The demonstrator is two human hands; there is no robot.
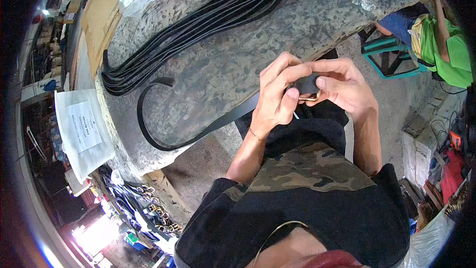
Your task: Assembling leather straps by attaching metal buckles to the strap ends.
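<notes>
My left hand (275, 92) and my right hand (351, 87) meet above my lap, at the table's near edge. Between them they pinch the dark end of a black belt (223, 120), thumbs on top and fingers curled around it. A gold-coloured buckle (312, 98) shows just below the thumbs, partly hidden by the fingers. From my left hand the strap runs back onto the table and curls into a wide loop, its free tip resting on the surface.
On the mottled grey table (218, 69) lies a bundle of black belts (198, 30) with gold buckles at the far end. A white labelled sheet (84, 134) hangs at the left edge. Another person in green (453, 54) is at the right, near a teal stool (391, 72).
</notes>
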